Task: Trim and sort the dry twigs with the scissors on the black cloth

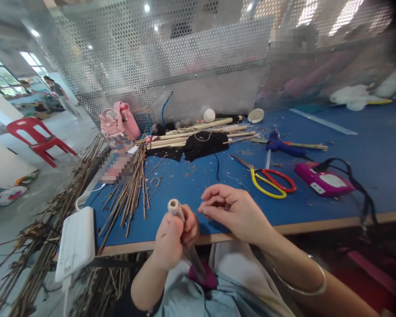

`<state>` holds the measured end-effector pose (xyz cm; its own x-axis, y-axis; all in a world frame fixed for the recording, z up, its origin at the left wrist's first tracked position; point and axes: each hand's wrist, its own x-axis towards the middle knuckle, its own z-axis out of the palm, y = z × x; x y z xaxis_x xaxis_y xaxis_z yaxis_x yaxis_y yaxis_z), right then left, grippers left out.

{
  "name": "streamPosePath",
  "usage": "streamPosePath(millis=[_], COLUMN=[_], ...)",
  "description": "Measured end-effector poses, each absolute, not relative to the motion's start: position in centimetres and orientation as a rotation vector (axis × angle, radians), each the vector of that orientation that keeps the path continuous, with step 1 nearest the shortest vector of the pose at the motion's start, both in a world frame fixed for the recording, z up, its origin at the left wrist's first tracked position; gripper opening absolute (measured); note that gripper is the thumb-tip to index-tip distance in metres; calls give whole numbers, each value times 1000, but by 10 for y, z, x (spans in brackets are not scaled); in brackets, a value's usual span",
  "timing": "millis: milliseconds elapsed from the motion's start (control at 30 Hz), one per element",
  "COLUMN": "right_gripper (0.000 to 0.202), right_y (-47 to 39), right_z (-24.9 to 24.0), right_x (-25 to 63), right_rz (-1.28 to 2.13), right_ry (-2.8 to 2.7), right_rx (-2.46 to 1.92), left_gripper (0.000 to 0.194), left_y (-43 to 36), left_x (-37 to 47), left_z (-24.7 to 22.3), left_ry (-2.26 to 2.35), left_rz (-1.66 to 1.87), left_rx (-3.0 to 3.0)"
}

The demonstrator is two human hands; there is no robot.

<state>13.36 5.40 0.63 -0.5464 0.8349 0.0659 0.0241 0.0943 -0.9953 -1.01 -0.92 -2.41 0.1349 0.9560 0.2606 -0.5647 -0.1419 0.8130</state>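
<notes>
My left hand [176, 235] is wrapped around a pale hollow bamboo stick [174, 204], whose round open end points up and away from me. The stick's lower part runs down toward my lap. Close by on the right, my right hand [232, 211] has its thumb and fingertips pinched together, apart from the stick. Whatever may be between those fingertips is too small to make out. Beyond my right hand lie scissors [267, 180] with one yellow and one red handle. Thin brown twigs [132, 189] lie in a loose bundle beyond my left hand.
On the blue tabletop [191, 180] are a blue glue gun [284, 145], a magenta power strip [323, 178], black cloth [206, 145] and pale sticks [171, 141]. A white power bank [75, 242] sits at the left edge. A perforated metal screen [185, 66] stands behind.
</notes>
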Motion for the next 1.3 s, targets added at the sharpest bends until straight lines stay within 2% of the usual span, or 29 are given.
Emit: streamPosePath(millis=[267,433,533,667,767,1033,1233,1300], right_gripper=[6,10,21,35,36,25,19,21], right_y=[30,33,41,44,43,44,45,47], right_z=[15,33,41,46,43,30,26,27], right_x=[120,110,103,96,93,97,101,103], right_rz=[1173,1031,1142,1605,1853,1968,1807,1849], right_ry=[-1825,-1862,-1791,-1754,-1734,-1598,-1648,-1657], right_rx=[-830,-846,-765,-573,-590,-632,-654,-604], left_gripper=[37,40,40,40,43,50,47,46], left_y=[-10,-11,-11,-11,-10,-11,-10,-10], left_x=[-15,-17,-15,-11,-8,-2,3,3], left_z=[-19,-20,-22,-29,-35,-38,-31,-30], left_ry=[358,413,365,302,367,548,551,539], left_rz=[1571,1536,1532,1540,1558,1506,1490,1491], left_rx=[856,832,842,873,892,961,922,948])
